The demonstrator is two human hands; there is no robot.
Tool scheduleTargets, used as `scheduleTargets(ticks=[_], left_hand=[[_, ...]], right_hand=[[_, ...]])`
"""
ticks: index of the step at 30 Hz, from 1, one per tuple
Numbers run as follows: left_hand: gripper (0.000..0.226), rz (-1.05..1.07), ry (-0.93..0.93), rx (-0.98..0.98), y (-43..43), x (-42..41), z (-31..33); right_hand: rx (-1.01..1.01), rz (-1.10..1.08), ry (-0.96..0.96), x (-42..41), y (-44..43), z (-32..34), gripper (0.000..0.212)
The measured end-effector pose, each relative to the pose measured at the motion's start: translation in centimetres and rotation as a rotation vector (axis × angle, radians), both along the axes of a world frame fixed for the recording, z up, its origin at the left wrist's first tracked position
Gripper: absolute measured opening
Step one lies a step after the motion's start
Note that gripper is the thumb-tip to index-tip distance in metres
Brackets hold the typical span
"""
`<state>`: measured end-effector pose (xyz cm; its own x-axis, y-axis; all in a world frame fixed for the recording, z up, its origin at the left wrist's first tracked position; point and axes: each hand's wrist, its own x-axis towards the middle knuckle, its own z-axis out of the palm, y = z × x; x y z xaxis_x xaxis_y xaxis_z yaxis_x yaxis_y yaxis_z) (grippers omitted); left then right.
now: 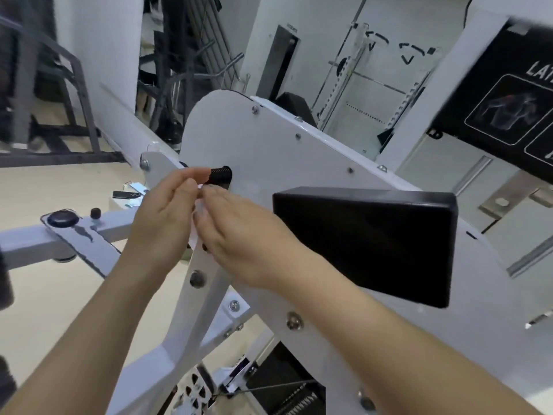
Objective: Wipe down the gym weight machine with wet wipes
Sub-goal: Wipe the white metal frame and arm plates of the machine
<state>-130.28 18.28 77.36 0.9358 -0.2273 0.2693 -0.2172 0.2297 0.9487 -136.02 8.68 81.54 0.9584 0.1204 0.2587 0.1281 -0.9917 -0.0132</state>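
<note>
Both hands are up in front of the white machine (284,163), meeting just left of the middle of the view, with the wipe (198,212) caught between them. The left hand (166,214) sits at the wipe's 9 o'clock, its fingers curled in and its thumb stretched across the top, pinching the white sheet at its upper edge. The right hand (239,235) comes in from 4 o'clock, back of the hand up, fingers close together and slightly bent, their tips on the wipe; its thumb is hidden underneath, so I cannot tell whether it really grips the sheet or only touches it. The wipe shows as a narrow crumpled strip running down between the two palms, hanging just in front of the machine's side plate. At 1 o'clock from the wipe, almost touching the left thumb, a black ribbed knob (221,176) sticks out of the plate. At 3 o'clock from the hands a black pad (365,244) juts out from the plate, well clear of the fingers. At 2 o'clock, far up on the frame, hangs a black placard (505,97) with a muscle diagram. At 9 o'clock, beyond the left hand, a phone (125,194) lies on the pale floor (59,187).
</note>
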Motion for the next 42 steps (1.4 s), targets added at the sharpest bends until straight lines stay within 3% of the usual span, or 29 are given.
scheduleTargets(ticks=[2,5,8,10,13,15,18,22,27,29,31,33,36,39,42], left_hand=[[0.026,0.000,-0.104,0.112,0.0,-0.6,-0.5],[0.023,0.005,-0.317,0.234,-0.1,-1.6,-1.3],[0.035,0.081,-0.589,0.455,-1.2,-2.3,-0.1],[0.042,0.099,-0.758,0.543,-2.6,-3.0,1.3],[0.018,0.010,-0.776,0.680,-5.0,-4.3,3.5],[0.011,-0.049,-0.741,0.715,-5.9,-4.3,4.4],[0.027,-0.085,-0.751,0.685,-6.2,-3.5,5.3],[0.046,-0.130,-0.782,0.864,-6.5,-2.0,6.3],[0.044,-0.110,-0.799,1.069,-6.3,-1.4,6.7],[0.033,-0.053,-0.726,1.019,-6.1,-0.9,6.8],[0.031,-0.043,-0.628,0.826,-5.8,-0.6,6.7],[0.037,-0.240,-0.557,0.654,-5.5,-0.8,6.9],[0.034,-0.346,-0.586,0.673,-5.0,-0.9,6.4],[0.039,-0.266,-0.565,0.573,-4.7,-0.7,5.8],[0.029,-0.136,-0.528,0.459,-4.6,-0.5,5.1]], right_hand=[[0.004,-0.048,-0.008,-2.3,-0.7,-0.4,0.030],[-0.220,-0.103,-0.005,-5.9,-1.4,0.5,0.004],[-0.388,-0.141,-0.098,-5.9,-2.9,4.5,0.013],[-0.535,-0.270,-0.038,-5.5,-3.6,7.8,0.019],[-0.602,-0.426,0.109,-5.0,-4.3,9.3,0.032],[-0.516,-0.472,0.289,-4.0,-5.1,10.3,0.027],[-0.293,-0.512,0.570,-4.3,-7.0,13.1,0.028],[-0.035,-0.508,0.580,-8.7,-9.0,15.4,0.040],[-0.137,-0.493,0.652,-8.1,-8.3,15.0,0.048],[-0.272,-0.495,0.756,-5.6,-7.3,14.4,0.058],[-0.410,-0.454,0.803,-3.4,-6.7,13.3,0.067],[-0.515,-0.379,0.670,-2.0,-7.1,12.3,0.064],[-0.310,-0.238,0.615,-1.1,-7.7,11.6,0.042],[-0.268,-0.192,0.767,-1.8,-8.1,12.7,0.056],[-0.195,-0.303,0.874,-5.0,-8.3,16.5,0.068]])
